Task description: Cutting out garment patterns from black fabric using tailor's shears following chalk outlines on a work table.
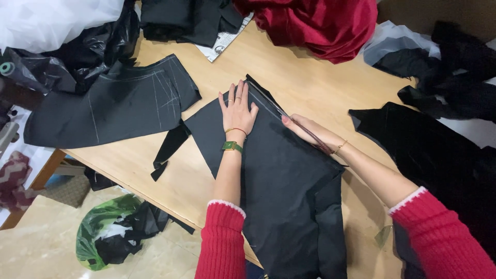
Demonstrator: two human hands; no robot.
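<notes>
Two hands at work. Left hand [237, 109] lies flat, fingers spread, pressing one black fabric piece [279, 175] at table centre. Right hand [305, 129] grips one long ruler [292, 121] along its edge. One chalk-marked black piece [113, 103] lies left; one red cloth [320, 23] beyond. Wooden table [310, 77], tiled floor [41, 243].

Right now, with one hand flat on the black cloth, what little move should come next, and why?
Probably slide the right hand a little further along the thin dark stick lying on the black fabric piece's edge, while the left hand presses flat so the cloth doesn't shift.
</notes>
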